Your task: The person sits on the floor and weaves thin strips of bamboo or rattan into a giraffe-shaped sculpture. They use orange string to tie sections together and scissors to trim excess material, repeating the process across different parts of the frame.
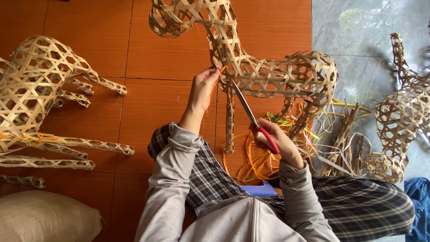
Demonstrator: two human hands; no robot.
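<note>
A woven bamboo animal frame [268,74] stands on the red tile floor in front of me. My left hand [204,87] pinches a thin orange strip [210,96] at the frame's chest. Red-handled scissors [255,123] are in my right hand [277,141], their blades pointing up to the same spot. Loose orange, green and white strips [262,161] lie tangled under the frame's legs.
Another woven animal frame [36,89] lies on its side at the left. More woven pieces [398,121] stand at the right on grey floor. A tan sack [45,217] sits at the bottom left, a blue cloth [419,197] at the bottom right.
</note>
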